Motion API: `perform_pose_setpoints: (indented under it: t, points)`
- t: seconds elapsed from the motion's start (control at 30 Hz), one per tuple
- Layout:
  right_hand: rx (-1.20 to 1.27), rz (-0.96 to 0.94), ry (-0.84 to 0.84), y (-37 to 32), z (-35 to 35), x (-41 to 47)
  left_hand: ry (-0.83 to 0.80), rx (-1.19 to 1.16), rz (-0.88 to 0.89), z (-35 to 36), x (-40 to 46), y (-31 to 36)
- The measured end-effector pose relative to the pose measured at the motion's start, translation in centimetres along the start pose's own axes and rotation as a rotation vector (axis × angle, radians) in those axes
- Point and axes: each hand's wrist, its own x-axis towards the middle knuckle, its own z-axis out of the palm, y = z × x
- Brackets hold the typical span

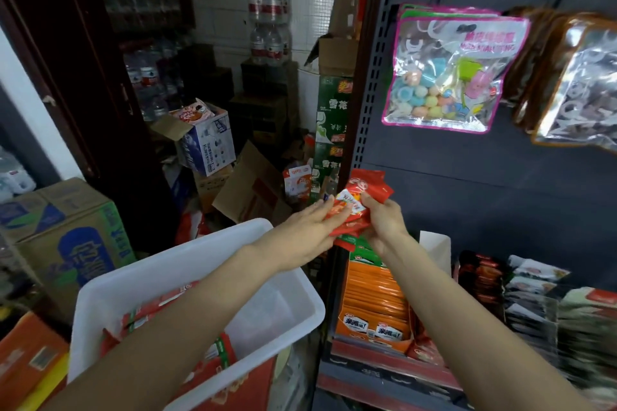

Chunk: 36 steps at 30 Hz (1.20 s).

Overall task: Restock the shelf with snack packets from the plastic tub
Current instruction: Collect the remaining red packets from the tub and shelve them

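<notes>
A bundle of red snack packets [362, 198] is held in front of the shelf's left upright, above the shelf row. My right hand [385, 220] grips the bundle from the right and below. My left hand [310, 230] has its fingers stretched onto the bundle's left side. The white plastic tub [200, 264] sits below my left forearm, with more red packets [157, 310] inside. On the shelf [384, 364] below my hands stands a row of orange packets [374, 297].
Dark and silver packets [534, 294] fill the shelf to the right. Candy bags [447, 73] hang on pegs above. Cardboard boxes [63, 237] and bottled water packs [267, 17] crowd the floor to the left and behind the tub.
</notes>
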Motion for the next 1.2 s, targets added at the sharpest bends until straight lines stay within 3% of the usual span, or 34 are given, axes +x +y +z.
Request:
perform_pose_setpoints:
  t: [0.07, 0.17, 0.3, 0.4, 0.5, 0.67, 0.87, 1.03, 1.13, 1.2]
  points:
    - [0.013, 0.009, -0.007, -0.2, -0.7, 0.6, 0.142, -0.481, -0.045, -0.5, -0.4, -0.3]
    - [0.007, -0.027, 0.004, -0.3, -2.0, 1.1, 0.405, -1.009, -0.23, -1.2, -0.4, -1.0]
    - [-0.086, -0.013, -0.114, -0.1, -3.3, 0.9, 0.391, -1.443, -0.394, -1.7, 0.6, -1.7]
    - [-0.142, -0.025, -0.119, -0.3, -3.8, 0.6, 0.365, -1.442, -0.404, -1.0, 1.2, -1.3]
    - [-0.191, -0.084, -0.072, -0.6, -4.1, 0.1, 0.464, -1.192, -0.466, -0.3, 2.8, -0.5]
    - [-0.176, -0.154, -0.131, -0.4, -4.1, -0.4, 0.153, -0.788, -0.404, 1.8, 6.3, 4.2]
    - [-0.026, -0.046, -0.221, -1.6, -7.5, -0.4, 0.121, -0.439, -0.306, 3.5, 8.5, 7.4]
    - [-0.014, -0.047, -0.175, -2.3, -11.3, -0.3, 0.192, -0.62, -0.29, 4.6, 9.7, 9.4]
    - [0.029, -0.049, -0.174, -2.7, -13.8, 0.3, 0.025, -0.911, -0.315, 5.3, 10.2, 9.1]
    - [0.082, -0.043, -0.167, -2.8, -15.1, 0.6, -0.076, -1.093, -0.222, 6.0, 10.2, 9.7]
